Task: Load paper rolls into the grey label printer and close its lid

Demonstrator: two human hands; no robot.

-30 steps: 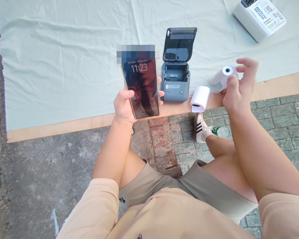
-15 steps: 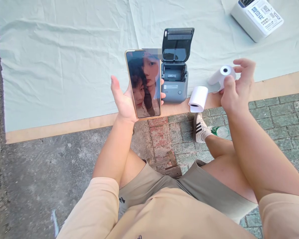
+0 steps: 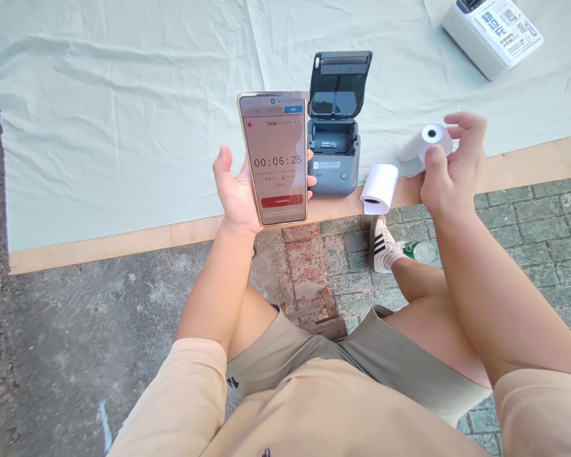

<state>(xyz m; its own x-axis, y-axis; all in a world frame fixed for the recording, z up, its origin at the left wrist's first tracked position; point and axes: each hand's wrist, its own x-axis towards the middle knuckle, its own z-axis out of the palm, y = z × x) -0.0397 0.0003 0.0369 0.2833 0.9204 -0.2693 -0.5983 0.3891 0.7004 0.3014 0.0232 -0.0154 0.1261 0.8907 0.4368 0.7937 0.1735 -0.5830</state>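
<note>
My left hand (image 3: 235,193) holds a gold-edged phone (image 3: 275,158) upright, thumb lifted off the screen, which shows a timer reading 00:06:25 and a red button. Just behind the phone a small grey printer (image 3: 334,139) stands on the table with its lid open and its paper bay showing. My right hand (image 3: 450,168) grips a white paper roll (image 3: 426,143) above the table edge, core hole facing me. A second white paper roll (image 3: 379,188) lies on the wooden edge between the printer and my right hand.
A pale green cloth (image 3: 124,108) covers the table (image 3: 114,240), leaving a wooden strip along the near edge. A white boxed device (image 3: 492,35) sits at the far right. Below are my knees, a striped shoe (image 3: 381,244), a plastic bottle (image 3: 421,252) and paving.
The phone screen went from a lock screen to a photo wallpaper to a timer app. My left thumb lifted off the phone. My right hand and its roll stayed almost still.
</note>
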